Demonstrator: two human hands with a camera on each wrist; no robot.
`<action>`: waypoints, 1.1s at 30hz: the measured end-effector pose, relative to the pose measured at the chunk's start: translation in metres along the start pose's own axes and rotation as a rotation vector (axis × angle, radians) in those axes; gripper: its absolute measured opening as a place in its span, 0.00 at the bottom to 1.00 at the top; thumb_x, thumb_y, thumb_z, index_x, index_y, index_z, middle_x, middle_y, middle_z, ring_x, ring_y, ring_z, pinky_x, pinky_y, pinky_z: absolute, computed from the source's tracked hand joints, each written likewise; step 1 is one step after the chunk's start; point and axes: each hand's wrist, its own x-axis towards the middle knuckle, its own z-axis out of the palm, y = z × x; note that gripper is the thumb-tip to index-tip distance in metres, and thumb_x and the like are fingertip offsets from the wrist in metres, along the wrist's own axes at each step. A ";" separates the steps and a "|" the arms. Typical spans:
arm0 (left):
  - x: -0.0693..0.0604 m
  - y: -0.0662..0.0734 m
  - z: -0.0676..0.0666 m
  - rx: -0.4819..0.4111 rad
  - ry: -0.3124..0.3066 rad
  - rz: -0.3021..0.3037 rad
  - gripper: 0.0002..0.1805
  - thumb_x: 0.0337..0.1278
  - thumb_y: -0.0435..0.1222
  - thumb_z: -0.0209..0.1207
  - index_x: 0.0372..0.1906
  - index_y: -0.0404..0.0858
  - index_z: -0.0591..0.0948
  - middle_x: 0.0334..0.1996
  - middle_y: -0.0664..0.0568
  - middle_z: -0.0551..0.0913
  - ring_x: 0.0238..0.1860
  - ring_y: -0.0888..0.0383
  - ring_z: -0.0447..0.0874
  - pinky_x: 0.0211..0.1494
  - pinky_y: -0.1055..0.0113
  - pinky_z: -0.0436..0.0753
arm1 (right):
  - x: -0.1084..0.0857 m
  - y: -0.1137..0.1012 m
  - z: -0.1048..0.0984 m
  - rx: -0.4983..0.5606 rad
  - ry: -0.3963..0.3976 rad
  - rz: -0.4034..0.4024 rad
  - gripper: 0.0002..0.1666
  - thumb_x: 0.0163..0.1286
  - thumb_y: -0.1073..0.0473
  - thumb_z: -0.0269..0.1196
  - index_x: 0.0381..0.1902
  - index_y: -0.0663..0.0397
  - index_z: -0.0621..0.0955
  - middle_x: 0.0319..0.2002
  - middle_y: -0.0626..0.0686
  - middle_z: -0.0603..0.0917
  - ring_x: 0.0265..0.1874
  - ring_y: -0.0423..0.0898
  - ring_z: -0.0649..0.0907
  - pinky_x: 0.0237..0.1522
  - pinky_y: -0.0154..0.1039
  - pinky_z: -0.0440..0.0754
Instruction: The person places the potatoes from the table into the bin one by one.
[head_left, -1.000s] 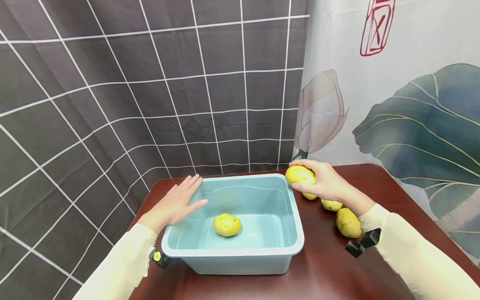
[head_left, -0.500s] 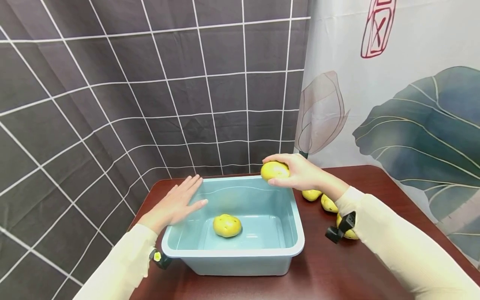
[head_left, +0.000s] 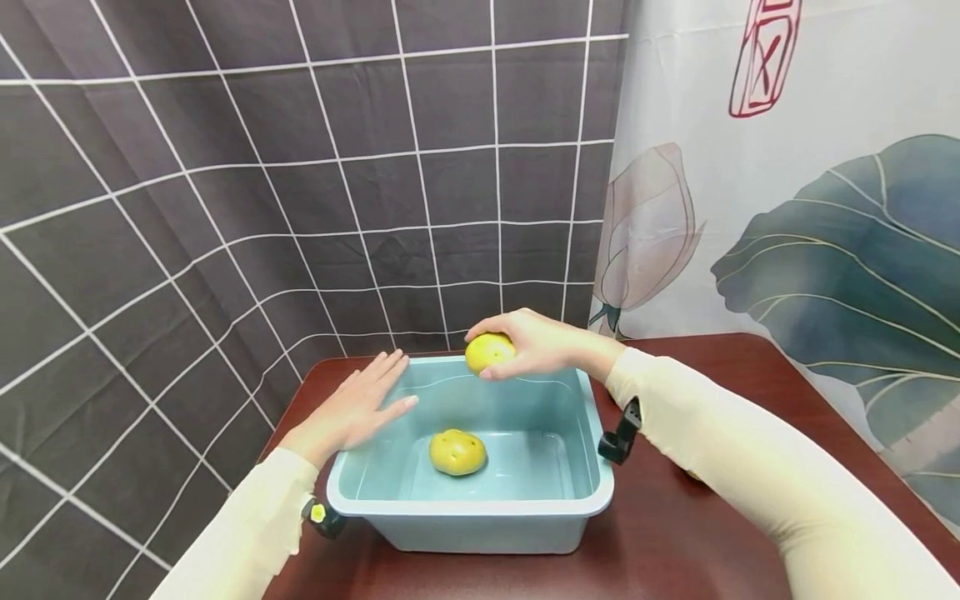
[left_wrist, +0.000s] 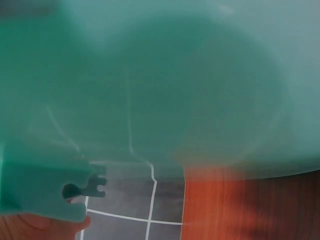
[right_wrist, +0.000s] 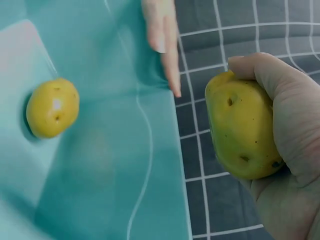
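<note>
A grey checked curtain [head_left: 457,192] hangs behind a brown desk [head_left: 667,550], which carries a blue tub [head_left: 487,532]. The left hand [head_left: 352,410], fingers straight and thumb spread, rests on the tub's left rim. The right hand [head_left: 543,343] grips a yellow potato [head_left: 487,352] above the tub's far side; a second potato [head_left: 457,452] lies inside.

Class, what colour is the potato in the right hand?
The potato is yellow with small dark spots, best seen in the right wrist view.
</note>
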 end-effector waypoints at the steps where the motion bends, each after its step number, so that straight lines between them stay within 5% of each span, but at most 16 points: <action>1: 0.000 0.000 0.000 -0.007 0.000 -0.002 0.44 0.64 0.67 0.38 0.76 0.45 0.54 0.76 0.50 0.50 0.76 0.47 0.42 0.72 0.41 0.49 | 0.003 0.000 0.003 0.006 -0.015 0.000 0.28 0.57 0.46 0.68 0.57 0.42 0.78 0.35 0.39 0.81 0.31 0.40 0.79 0.33 0.38 0.78; 18: -0.002 0.000 0.006 -0.057 0.000 -0.007 0.41 0.66 0.65 0.35 0.76 0.45 0.55 0.76 0.51 0.50 0.76 0.48 0.42 0.72 0.41 0.50 | 0.038 0.003 0.058 0.021 -0.213 -0.028 0.33 0.57 0.44 0.68 0.59 0.50 0.78 0.34 0.40 0.80 0.30 0.39 0.79 0.31 0.33 0.78; 33: -0.001 0.000 -0.001 0.064 0.036 0.019 0.41 0.67 0.65 0.33 0.76 0.45 0.56 0.75 0.51 0.53 0.75 0.49 0.46 0.73 0.42 0.43 | 0.060 -0.011 0.093 0.007 -0.364 -0.065 0.29 0.57 0.42 0.66 0.54 0.47 0.79 0.34 0.39 0.80 0.31 0.36 0.79 0.31 0.30 0.79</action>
